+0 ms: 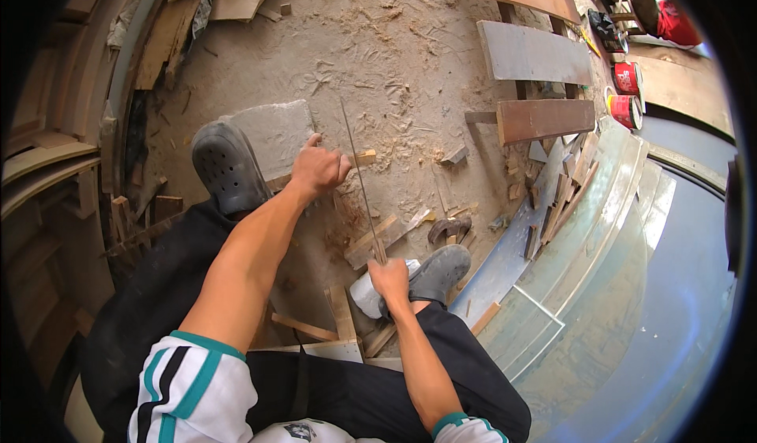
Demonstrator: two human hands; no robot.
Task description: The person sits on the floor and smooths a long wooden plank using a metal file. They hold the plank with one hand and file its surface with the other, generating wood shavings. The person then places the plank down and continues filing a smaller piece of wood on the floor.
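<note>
The handsaw [363, 186] stands between the two hands just in front of the seated person, its blade pointing away from the body. The right hand [389, 280] is wrapped tightly round its wooden handle, low by the right knee, forearm slanting up from below. The left arm reaches farther out, nearly straight, and the left hand [319, 168] is clamped down on a narrow wood strip [365, 157] whose pale end pokes out toward the blade. From here the saw shows almost edge-on, a long, thin, dark line; I can't make out its teeth. The strip runs along the near edge of a rough, pale grey block [272, 127], with one dark, perforated clog [226, 167] beside it. Curled shavings and dust coat the floor [371, 48]. To the right, flat planks in grey [536, 52] and reddish brown [546, 121] lie spaced apart, near greenish, dusty glass sheets [599, 285] and red pails [625, 112].
</note>
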